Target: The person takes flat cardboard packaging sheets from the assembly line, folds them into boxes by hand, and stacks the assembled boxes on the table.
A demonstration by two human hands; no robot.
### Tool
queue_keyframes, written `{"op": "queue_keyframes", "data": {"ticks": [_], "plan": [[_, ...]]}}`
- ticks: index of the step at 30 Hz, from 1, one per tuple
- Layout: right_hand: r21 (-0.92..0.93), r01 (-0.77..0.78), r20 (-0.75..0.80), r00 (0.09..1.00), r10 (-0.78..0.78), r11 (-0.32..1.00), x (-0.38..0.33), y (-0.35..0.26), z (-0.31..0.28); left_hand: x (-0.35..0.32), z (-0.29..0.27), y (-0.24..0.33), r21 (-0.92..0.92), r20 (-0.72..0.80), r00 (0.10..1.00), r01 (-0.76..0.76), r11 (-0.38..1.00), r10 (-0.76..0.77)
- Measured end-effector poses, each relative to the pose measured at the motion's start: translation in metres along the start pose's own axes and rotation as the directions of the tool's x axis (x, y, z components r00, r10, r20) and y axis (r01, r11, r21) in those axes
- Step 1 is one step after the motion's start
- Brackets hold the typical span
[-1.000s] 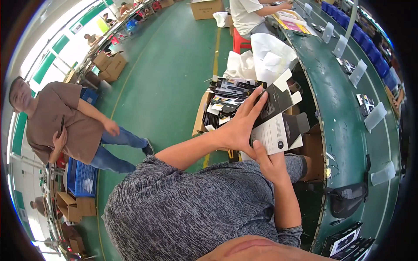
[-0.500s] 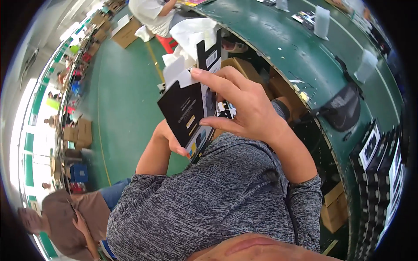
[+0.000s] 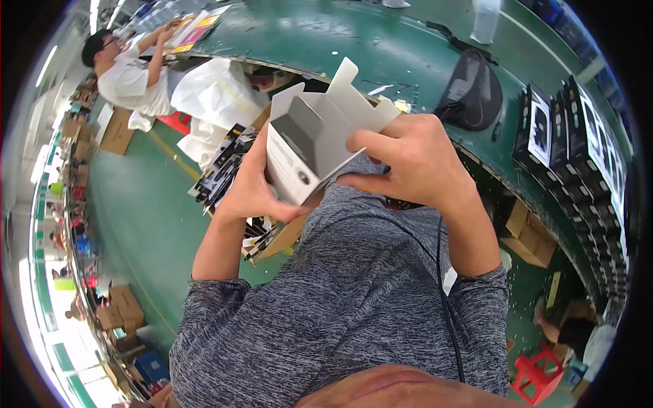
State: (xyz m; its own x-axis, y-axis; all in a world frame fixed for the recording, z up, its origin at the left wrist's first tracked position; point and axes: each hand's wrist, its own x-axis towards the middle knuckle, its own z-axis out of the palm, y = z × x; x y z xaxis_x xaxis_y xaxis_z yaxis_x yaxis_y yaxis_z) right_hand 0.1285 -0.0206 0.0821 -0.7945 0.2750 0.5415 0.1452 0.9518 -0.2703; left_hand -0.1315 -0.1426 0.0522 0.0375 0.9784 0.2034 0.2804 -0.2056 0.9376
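In front of my chest is a small cardboard packaging box point(image 3: 289, 153), opened out, with its pale inside and upright end flaps showing. Its near left side is white with a small dark picture, and a dark grey panel shows above that. My left hand point(image 3: 248, 187) is wrapped round the box's left side, thumb beneath its lower corner. On the other side, my right hand point(image 3: 418, 160) grips the right wall between thumb and fingers. Part of that wall is hidden behind the right hand.
Flat black-and-white cartons point(image 3: 224, 163) lie in a carton at my left. The green workbench point(image 3: 306, 34) holds a black mesh cap point(image 3: 473, 92) and stacked black boxes point(image 3: 571, 143). A co-worker point(image 3: 132, 85) sits far left. A red stool point(image 3: 537, 374) stands lower right.
The box has turned from its black printed outside to its pale inside and is spread wider. My left hand has come up along its side. The view has swung, showing the flat cartons.
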Motion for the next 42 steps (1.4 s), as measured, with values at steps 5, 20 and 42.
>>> {"op": "queue_keyframes", "data": {"ticks": [5,20,42], "plan": [[0.498,-0.107,-0.577,0.700,0.420,0.861,-0.044,-0.001,0.051,0.041,0.028,-0.026,0.018,-0.281,0.955,-0.093,0.995,0.095],[0.660,-0.137,-0.515,0.633,0.578,0.738,-0.070,0.009,0.019,0.131,0.104,-0.027,-0.488,0.193,0.794,-0.432,0.758,0.576],[0.587,0.130,-0.679,0.618,0.398,0.799,-0.080,0.011,0.014,0.124,0.127,-0.010,-0.390,0.113,0.812,-0.494,0.777,0.573]]}}
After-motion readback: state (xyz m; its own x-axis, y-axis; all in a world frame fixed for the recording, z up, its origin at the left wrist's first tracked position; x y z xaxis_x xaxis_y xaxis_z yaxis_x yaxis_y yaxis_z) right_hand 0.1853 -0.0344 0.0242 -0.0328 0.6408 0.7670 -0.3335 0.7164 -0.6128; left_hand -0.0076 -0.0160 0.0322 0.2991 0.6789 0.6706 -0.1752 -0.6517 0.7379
